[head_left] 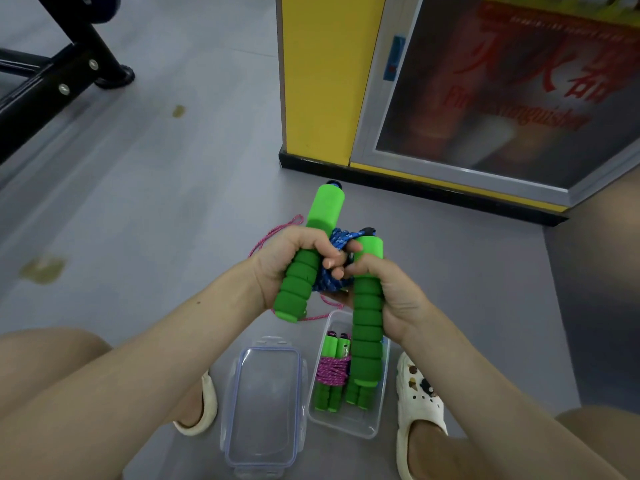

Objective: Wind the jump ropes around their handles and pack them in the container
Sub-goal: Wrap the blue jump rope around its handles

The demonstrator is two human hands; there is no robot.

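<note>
My left hand (pixel 280 261) grips one green foam handle (pixel 313 251), tilted up and to the right. My right hand (pixel 388 292) grips the other green handle (pixel 366 317), held nearly upright. Between them the blue rope (pixel 337 261) is bunched, pinched by fingers of both hands. Below, a clear plastic container (pixel 367 429) on the floor holds a wound jump rope with pink cord (pixel 331 370) and green handles. Another pair of green handles lies beside it in the container, partly hidden. A loose pink rope (pixel 273 233) lies on the floor behind my hands.
The container's clear lid (pixel 265 407) lies on the grey floor left of the container. My feet in pale sandals (pixel 420 407) flank both. A yellow fire-extinguisher cabinet (pixel 450 98) stands ahead on the right. A black metal frame (pixel 62 71) stands at upper left.
</note>
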